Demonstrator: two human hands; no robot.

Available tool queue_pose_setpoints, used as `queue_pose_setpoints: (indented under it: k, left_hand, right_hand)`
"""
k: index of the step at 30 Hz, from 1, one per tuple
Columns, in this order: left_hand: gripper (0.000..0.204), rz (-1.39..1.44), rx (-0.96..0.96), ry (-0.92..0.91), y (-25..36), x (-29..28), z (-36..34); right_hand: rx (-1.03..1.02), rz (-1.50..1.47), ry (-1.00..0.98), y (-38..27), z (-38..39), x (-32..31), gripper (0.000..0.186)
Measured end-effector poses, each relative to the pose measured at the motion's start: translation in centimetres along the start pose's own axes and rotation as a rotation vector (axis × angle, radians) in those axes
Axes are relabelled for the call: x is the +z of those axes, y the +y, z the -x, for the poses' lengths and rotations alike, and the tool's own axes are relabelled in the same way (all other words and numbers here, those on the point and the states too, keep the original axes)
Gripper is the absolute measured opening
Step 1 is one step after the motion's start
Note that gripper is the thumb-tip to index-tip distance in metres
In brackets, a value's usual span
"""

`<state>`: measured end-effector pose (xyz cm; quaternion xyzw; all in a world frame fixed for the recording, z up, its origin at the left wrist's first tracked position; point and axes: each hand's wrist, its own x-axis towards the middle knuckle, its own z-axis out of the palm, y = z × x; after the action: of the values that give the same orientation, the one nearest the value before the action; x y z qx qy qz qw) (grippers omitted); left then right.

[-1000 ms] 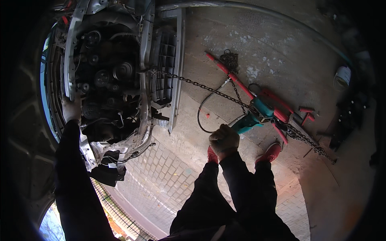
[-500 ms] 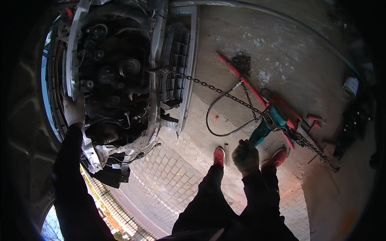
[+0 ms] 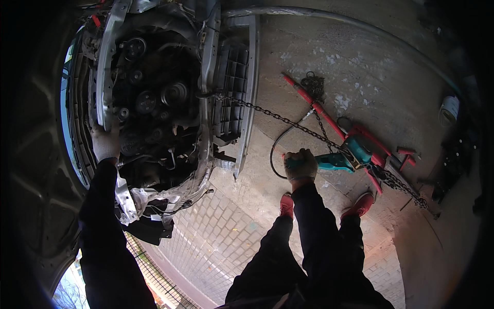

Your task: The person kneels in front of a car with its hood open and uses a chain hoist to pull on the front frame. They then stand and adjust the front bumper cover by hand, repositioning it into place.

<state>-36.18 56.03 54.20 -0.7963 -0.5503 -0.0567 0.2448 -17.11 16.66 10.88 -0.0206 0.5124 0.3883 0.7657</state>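
My right hand (image 3: 301, 167), in a pale work glove, is closed round the handle of a green lever chain hoist (image 3: 358, 149). From the hoist, a taut dark chain (image 3: 278, 117) runs left to a hook (image 3: 206, 96) at the car's front frame (image 3: 206, 67). Another length of chain (image 3: 399, 185) trails down to the lower right. At far left, my gloved left hand (image 3: 105, 143) grips a silver metal crossbar (image 3: 106, 72) above the exposed engine (image 3: 146, 102); its fingertips are partly hidden.
Beneath the hoist lies a red steel frame (image 3: 314, 106) with a black hose (image 3: 273, 154). A heap of chain (image 3: 313, 86) sits on the concrete. A grille panel (image 3: 230, 92) stands beside the car frame. My red shoes (image 3: 358, 205) stand near the hoist; a white can (image 3: 448, 109) is at far right.
My right hand has swung the hoist lever up and to the left. The left hand stays on the crossbar. The whole view has shifted slightly.
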Motion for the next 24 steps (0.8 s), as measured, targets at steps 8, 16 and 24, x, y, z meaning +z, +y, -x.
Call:
queue_pose_setpoints:
  k: [8, 16, 24]
  left_hand:
    - [0.085, -0.02, -0.018, -0.024, -1.1, 0.8, -0.4]
    - [0.082, -0.022, 0.027, -0.006, -0.6, 0.6, -0.5]
    - [0.081, 0.024, -0.021, -0.038, 0.2, -0.1, -0.1]
  right_hand:
    - [0.379, 0.065, -0.101, -8.9, 15.0, -1.0, 0.032]
    - [0.5, 0.315, 0.118, -18.9, 18.8, -5.1, 0.021]
    - [-0.05, 0.149, -0.089, -1.3, 0.9, -2.4, 0.022]
